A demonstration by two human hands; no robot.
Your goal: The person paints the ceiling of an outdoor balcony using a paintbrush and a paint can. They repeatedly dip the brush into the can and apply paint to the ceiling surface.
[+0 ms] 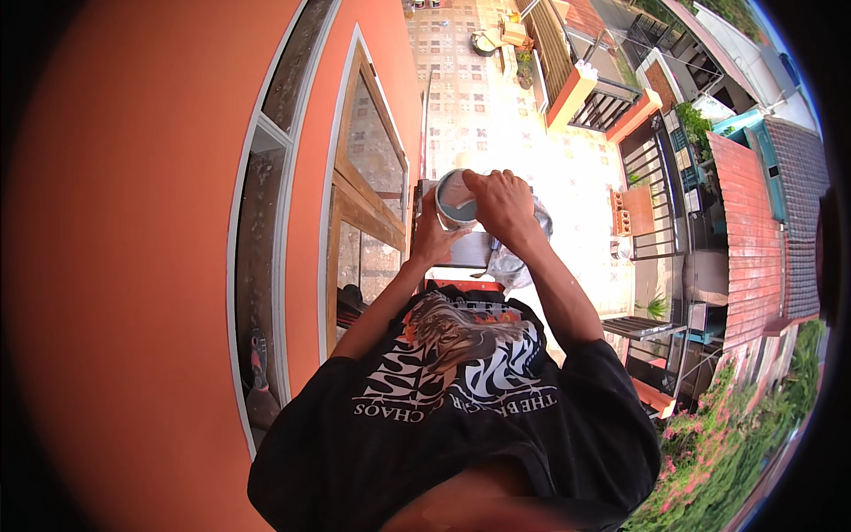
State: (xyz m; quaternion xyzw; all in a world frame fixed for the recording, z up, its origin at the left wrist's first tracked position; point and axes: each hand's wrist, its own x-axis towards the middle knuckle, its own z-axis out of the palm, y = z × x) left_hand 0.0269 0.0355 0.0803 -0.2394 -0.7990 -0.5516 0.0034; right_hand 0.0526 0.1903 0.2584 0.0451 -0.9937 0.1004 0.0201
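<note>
A round, pale open container (456,213) holding greyish liquid, apparently paint, is tilted slightly in front of my chest. My left hand (432,235) wraps round its near left side and supports it. Over the right rim is my right hand (505,206), its fingers curled into a closed grip. Whatever that hand holds, if anything, is hidden behind the fingers and rim. Below the container lies a grey flat surface (470,252), with crumpled greyish plastic or cloth (507,269) at its right side. Something red (468,285) shows just beyond my shirt.
An orange wall (133,248) with white-framed windows and a wood-framed glass opening (368,208) runs close on my left. Sunlit patterned tiles (456,97) stretch ahead. Orange posts (572,96) and dark railings (656,195) border the right side. Boxes (514,34) stand far ahead.
</note>
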